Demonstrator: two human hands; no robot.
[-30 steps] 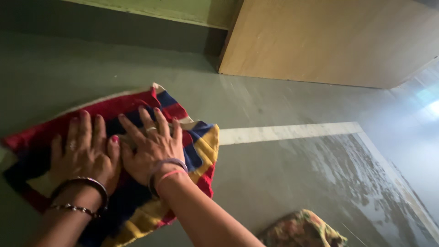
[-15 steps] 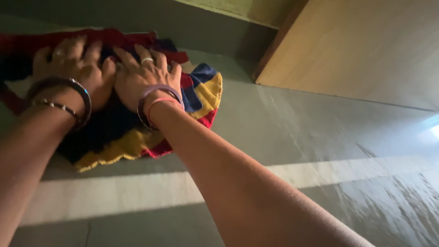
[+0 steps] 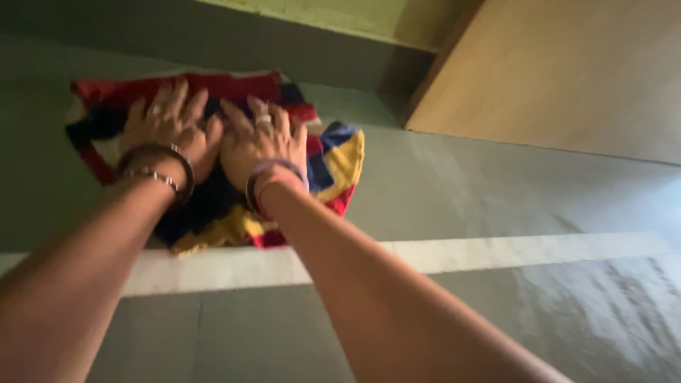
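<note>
A striped cloth (image 3: 333, 163) in red, dark blue and yellow lies flat on the grey floor (image 3: 461, 191), close to the far wall. My left hand (image 3: 170, 128) and my right hand (image 3: 261, 142) press down on it side by side, palms flat and fingers spread. Both arms are stretched far forward. Bangles circle my left wrist, and pink and lilac bands circle my right wrist. The middle of the cloth is hidden under my hands.
A light wooden panel (image 3: 567, 78) stands at the back right against the wall. A pale stripe (image 3: 496, 252) crosses the floor behind the cloth's near edge. The floor at the lower right (image 3: 603, 312) shines wet.
Both hands have pushed the cloth forward across the pale stripe toward the wall. In the last half second the cloth shifted a little to the right in view.
</note>
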